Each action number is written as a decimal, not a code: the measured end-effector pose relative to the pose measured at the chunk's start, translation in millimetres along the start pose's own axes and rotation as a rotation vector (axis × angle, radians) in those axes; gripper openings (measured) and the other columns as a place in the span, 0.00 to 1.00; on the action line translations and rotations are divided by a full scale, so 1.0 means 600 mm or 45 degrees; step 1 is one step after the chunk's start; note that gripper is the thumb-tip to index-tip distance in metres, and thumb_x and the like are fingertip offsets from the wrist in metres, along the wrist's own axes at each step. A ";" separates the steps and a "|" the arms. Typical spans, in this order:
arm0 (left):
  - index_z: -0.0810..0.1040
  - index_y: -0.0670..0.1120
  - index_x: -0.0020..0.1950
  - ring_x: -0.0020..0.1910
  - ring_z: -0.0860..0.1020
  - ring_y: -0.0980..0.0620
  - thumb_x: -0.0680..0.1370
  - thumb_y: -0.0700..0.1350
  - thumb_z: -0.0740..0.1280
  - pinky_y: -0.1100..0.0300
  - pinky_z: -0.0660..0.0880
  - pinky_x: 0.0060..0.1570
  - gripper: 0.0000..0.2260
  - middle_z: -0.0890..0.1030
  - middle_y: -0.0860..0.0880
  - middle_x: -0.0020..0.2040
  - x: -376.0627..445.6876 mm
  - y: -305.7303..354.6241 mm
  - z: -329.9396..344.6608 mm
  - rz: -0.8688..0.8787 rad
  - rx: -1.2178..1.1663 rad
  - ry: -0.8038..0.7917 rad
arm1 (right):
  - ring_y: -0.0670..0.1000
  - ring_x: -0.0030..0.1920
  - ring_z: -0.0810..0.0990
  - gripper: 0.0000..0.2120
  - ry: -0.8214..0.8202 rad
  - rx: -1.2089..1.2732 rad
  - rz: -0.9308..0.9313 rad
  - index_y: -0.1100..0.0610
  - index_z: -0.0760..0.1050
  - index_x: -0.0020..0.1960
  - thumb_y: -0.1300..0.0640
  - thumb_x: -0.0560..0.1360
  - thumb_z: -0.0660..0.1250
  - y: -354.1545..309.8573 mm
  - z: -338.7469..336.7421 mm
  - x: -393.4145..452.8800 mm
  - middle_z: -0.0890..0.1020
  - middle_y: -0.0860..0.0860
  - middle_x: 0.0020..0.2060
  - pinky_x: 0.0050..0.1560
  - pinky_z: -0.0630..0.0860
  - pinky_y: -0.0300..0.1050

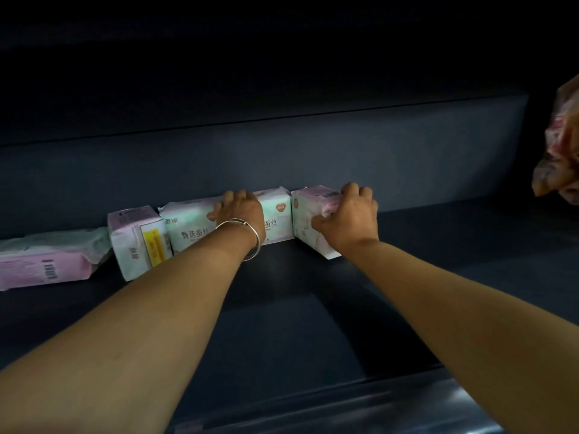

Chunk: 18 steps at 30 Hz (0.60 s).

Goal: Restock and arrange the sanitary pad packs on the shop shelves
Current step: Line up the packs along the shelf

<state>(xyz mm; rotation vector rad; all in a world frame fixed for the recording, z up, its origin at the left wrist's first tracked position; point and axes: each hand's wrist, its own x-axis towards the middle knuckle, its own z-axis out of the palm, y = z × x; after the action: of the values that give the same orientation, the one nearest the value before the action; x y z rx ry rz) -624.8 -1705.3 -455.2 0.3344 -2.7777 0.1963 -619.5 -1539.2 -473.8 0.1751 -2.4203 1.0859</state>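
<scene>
Several sanitary pad packs stand in a row at the back of a dark shelf (pixel 282 308). My left hand (pixel 239 211), with a silver bangle on the wrist, lies over the top of a wide mint-green pack (pixel 188 228) with printed characters. My right hand (pixel 351 216) grips the pink and white pack (pixel 305 214) at the right end of the row, thumb on its front face. Left of the green pack stands a white and pink pack with a yellow label (pixel 141 242). A pink pack (pixel 44 266) lies flat at the far left.
The shelf's dark back wall (pixel 313 151) runs behind the row. Bare shelf extends right of the packs. A crumpled pinkish plastic bag (pixel 560 145) hangs at the right edge. A shiny front rail (pixel 376 405) runs along the shelf's near edge.
</scene>
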 end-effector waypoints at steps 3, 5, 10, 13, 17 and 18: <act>0.66 0.45 0.69 0.67 0.61 0.42 0.72 0.45 0.70 0.46 0.65 0.64 0.26 0.68 0.45 0.66 0.008 -0.001 -0.004 0.001 0.001 0.032 | 0.57 0.65 0.64 0.31 -0.002 0.022 0.025 0.61 0.63 0.67 0.55 0.70 0.72 0.011 -0.010 0.003 0.65 0.56 0.64 0.60 0.67 0.45; 0.65 0.46 0.67 0.69 0.60 0.41 0.71 0.44 0.71 0.44 0.64 0.65 0.27 0.67 0.44 0.67 0.010 -0.003 -0.002 -0.015 -0.074 0.029 | 0.57 0.65 0.63 0.30 -0.037 0.045 0.027 0.60 0.63 0.67 0.55 0.70 0.72 0.014 -0.012 0.003 0.65 0.56 0.64 0.61 0.67 0.46; 0.60 0.45 0.66 0.66 0.63 0.39 0.70 0.46 0.73 0.44 0.68 0.62 0.30 0.70 0.41 0.64 0.008 0.001 -0.006 -0.063 -0.192 -0.030 | 0.59 0.65 0.68 0.33 -0.153 0.240 0.147 0.53 0.62 0.70 0.55 0.69 0.73 0.027 -0.018 0.004 0.62 0.55 0.66 0.62 0.69 0.47; 0.59 0.47 0.69 0.66 0.61 0.41 0.66 0.55 0.76 0.48 0.66 0.60 0.39 0.69 0.43 0.64 0.005 -0.001 -0.014 -0.074 -0.060 -0.040 | 0.59 0.68 0.68 0.43 -0.210 0.387 0.235 0.51 0.53 0.74 0.60 0.68 0.75 0.028 -0.026 0.007 0.63 0.56 0.69 0.64 0.69 0.50; 0.69 0.49 0.64 0.63 0.62 0.44 0.63 0.61 0.74 0.50 0.63 0.57 0.34 0.67 0.47 0.62 -0.006 0.005 -0.014 -0.003 0.231 0.034 | 0.57 0.68 0.69 0.42 -0.198 0.515 0.361 0.59 0.52 0.74 0.63 0.69 0.74 0.025 -0.032 0.007 0.67 0.56 0.68 0.64 0.69 0.48; 0.69 0.49 0.63 0.63 0.61 0.44 0.63 0.59 0.75 0.49 0.62 0.57 0.34 0.67 0.47 0.61 -0.009 0.006 -0.012 -0.001 0.226 0.060 | 0.57 0.67 0.70 0.41 -0.192 0.522 0.373 0.60 0.54 0.73 0.64 0.69 0.74 0.024 -0.033 0.006 0.68 0.56 0.67 0.64 0.70 0.48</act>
<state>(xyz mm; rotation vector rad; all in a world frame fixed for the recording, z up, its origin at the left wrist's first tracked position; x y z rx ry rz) -618.3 -1699.6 -450.5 0.3695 -2.7196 0.4464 -620.1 -1514.7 -470.6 0.0345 -2.3728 1.7554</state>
